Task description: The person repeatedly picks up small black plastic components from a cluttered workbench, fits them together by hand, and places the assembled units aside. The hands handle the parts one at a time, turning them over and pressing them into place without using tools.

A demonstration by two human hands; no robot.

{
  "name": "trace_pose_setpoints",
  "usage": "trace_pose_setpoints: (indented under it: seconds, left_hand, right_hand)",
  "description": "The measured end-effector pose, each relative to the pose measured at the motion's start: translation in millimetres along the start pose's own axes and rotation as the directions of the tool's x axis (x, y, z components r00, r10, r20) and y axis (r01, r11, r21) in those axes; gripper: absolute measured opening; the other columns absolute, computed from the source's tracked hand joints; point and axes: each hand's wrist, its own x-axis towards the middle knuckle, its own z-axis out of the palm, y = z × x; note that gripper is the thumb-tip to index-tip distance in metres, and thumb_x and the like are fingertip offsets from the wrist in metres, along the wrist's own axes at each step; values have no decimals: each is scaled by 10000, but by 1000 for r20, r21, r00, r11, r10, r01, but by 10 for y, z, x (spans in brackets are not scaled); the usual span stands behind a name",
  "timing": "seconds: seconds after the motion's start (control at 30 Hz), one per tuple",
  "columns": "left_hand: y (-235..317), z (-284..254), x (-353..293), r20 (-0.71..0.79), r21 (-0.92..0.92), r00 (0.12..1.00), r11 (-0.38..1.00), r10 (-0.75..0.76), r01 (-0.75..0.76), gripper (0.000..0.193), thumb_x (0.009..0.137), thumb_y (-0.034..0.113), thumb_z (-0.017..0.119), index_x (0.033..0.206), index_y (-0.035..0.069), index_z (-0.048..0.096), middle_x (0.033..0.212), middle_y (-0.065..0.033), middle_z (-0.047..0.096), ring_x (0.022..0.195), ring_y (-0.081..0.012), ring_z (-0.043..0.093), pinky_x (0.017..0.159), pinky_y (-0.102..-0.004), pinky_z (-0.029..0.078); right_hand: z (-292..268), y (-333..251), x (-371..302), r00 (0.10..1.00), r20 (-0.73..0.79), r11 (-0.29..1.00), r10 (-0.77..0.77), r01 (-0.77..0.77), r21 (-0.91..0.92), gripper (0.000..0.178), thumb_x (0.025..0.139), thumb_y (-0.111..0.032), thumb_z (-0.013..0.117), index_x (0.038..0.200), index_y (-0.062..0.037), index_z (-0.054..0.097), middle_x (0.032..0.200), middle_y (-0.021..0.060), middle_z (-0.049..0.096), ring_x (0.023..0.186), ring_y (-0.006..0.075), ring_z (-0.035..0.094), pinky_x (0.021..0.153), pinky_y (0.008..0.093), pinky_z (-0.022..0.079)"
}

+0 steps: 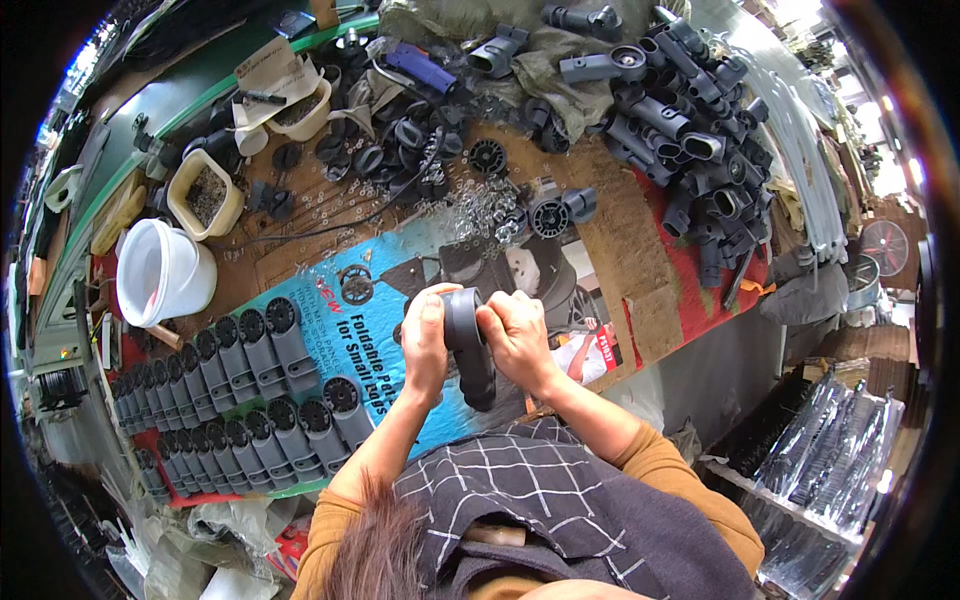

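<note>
Over the front of the table, I hold a dark grey plastic part with a rounded head (463,325) upright between both hands. My left hand (424,335) is closed around its left side. From the right, my right hand (520,335) grips it with the thumb pressed against the head and the fingers curled. Beneath lies a blue printed cardboard sheet (430,415). Just beyond my hands are a loose round black disc (355,285), a heap of small shiny metal pieces (475,212) and a grey part with a spoked round end (550,217).
Two rows of grey tubular parts (262,352) stand at the left. Behind them are a white bucket (165,272) and a cream tub of small pieces (205,195). A blue-handled tool (420,68) lies at the back. Grey fittings (690,130) pile up at the far right.
</note>
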Motion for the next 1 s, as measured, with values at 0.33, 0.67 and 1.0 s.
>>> trace_pose_setpoints:
  seconds: [0.33, 0.67, 1.0]
  left_hand:
    - [-368, 527, 145, 159, -190, 815, 793, -557, 579, 450, 918, 444, 437, 985, 66, 671, 891, -42, 680, 784, -172, 615, 743, -320, 452]
    - [-856, 558, 399, 217, 441, 846, 822, -487, 360, 615, 954, 533, 435, 1310, 32, 447, 1176, -87, 555, 1041, -187, 542, 900, -350, 426]
    - [-437, -221, 282, 114, 8, 916, 923, -384, 385, 204, 921, 165, 599, 1087, 45, 603, 1001, -15, 616, 925, -93, 555, 852, -248, 438]
  right_hand:
    - [-157, 202, -569, 921, 76, 884, 382, -388, 261, 953, 745, -185, 754, 1447, -34, 127, 1282, 227, 467, 1163, 311, 509, 1001, 390, 393]
    - [-410, 1033, -734, 764, -284, 807, 580, -586, 73, 1034, 761, -430, 735, 1422, 104, 145, 1369, 336, 338, 1315, 434, 300, 1101, 467, 244]
    - [-437, 1020, 2009, 894, -156, 739, -420, 238, -630, 624, 799, -293, 686, 1327, -74, 437, 1319, 252, 390, 1240, 418, 334, 1048, 501, 266]
